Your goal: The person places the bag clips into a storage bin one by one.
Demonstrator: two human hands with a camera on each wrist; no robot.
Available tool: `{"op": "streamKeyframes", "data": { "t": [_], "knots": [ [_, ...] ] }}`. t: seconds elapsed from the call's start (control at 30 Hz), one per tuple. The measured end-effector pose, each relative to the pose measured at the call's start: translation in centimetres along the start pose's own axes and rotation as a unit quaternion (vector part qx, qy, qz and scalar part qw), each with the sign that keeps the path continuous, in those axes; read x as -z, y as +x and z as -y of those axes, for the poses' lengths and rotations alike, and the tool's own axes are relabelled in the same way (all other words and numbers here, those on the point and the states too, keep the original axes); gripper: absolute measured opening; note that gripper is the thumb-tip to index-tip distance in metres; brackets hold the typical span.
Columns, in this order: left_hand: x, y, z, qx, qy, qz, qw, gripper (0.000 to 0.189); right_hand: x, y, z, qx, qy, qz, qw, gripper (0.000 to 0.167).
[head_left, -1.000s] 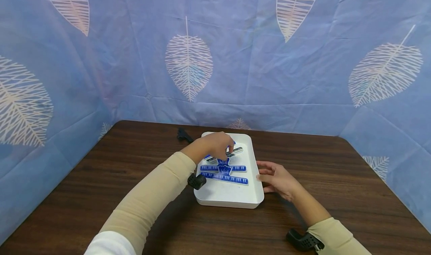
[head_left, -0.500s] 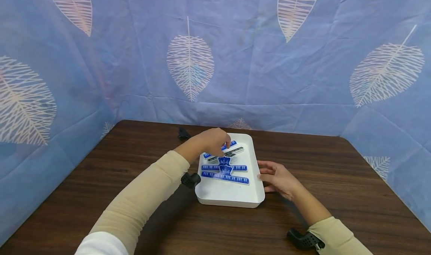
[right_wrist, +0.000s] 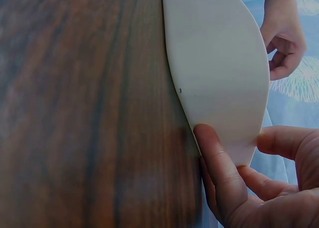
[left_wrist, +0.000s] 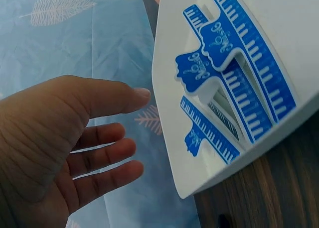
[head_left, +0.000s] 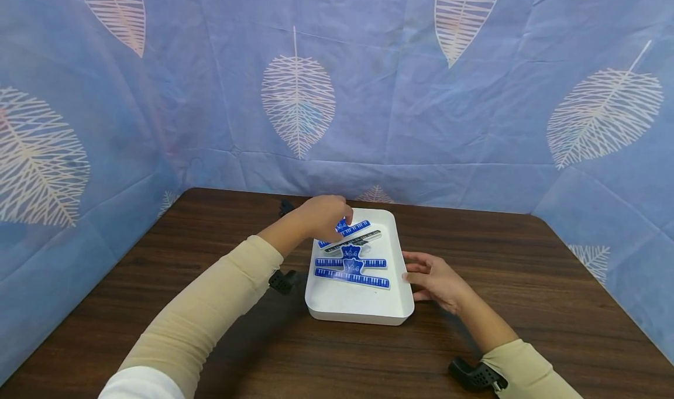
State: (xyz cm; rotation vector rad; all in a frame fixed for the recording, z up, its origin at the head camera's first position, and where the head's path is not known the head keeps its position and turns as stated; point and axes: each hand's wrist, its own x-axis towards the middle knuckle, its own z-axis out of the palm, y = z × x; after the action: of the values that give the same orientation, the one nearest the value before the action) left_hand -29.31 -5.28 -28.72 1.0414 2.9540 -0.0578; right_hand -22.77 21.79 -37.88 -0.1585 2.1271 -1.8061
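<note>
In the head view a shallow white tray (head_left: 363,305) holds several sheet music clips with piano-key patterns. Two blue music clips (head_left: 354,278) lie nearest the front, their lettered handles overlapping. Behind them are a black-and-white music clip (head_left: 371,236) and another blue music clip (head_left: 359,228), both slanted. My left hand (head_left: 320,216) is over the tray's back left corner; in the left wrist view its fingers (left_wrist: 107,151) are loosely bent, holding nothing. With thumb and fingertips, my right hand (head_left: 434,282) touches the tray's right side, seen in the right wrist view against the wall (right_wrist: 219,78).
The tray stands on a dark wooden table (head_left: 253,352). Partly hidden behind my left hand, a small black object (head_left: 285,206) lies on the table left of the tray. A blue curtain (head_left: 210,112) with leaf patterns surrounds the table's back and sides.
My left hand has drawn back and to the left from above the clips, uncovering the rear blue clip and the black-and-white one. My right hand stays at the tray's side.
</note>
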Motion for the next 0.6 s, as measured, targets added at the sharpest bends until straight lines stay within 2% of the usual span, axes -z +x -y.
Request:
{"op": "streamKeyframes", "data": {
  "t": [0.17, 0.3, 0.6],
  "knots": [
    [-0.1, -0.6, 1.0, -0.005, -0.009, -0.025, 0.9996, 0.029, 0.0, 0.0, 0.0, 0.001, -0.001, -0.001, 1.0000, 0.063],
    [-0.3, -1.2, 2.1, 0.008, -0.030, -0.042, 0.9986, 0.029, -0.1, 0.0, 0.0, 0.001, -0.002, 0.001, 1.0000, 0.063],
    [-1.8, -1.9, 5.1, 0.029, -0.044, -0.077, 0.9956, 0.032, 0.0, 0.0, 0.0, -0.001, -0.004, -0.002, 1.0000, 0.063]
  ]
}}
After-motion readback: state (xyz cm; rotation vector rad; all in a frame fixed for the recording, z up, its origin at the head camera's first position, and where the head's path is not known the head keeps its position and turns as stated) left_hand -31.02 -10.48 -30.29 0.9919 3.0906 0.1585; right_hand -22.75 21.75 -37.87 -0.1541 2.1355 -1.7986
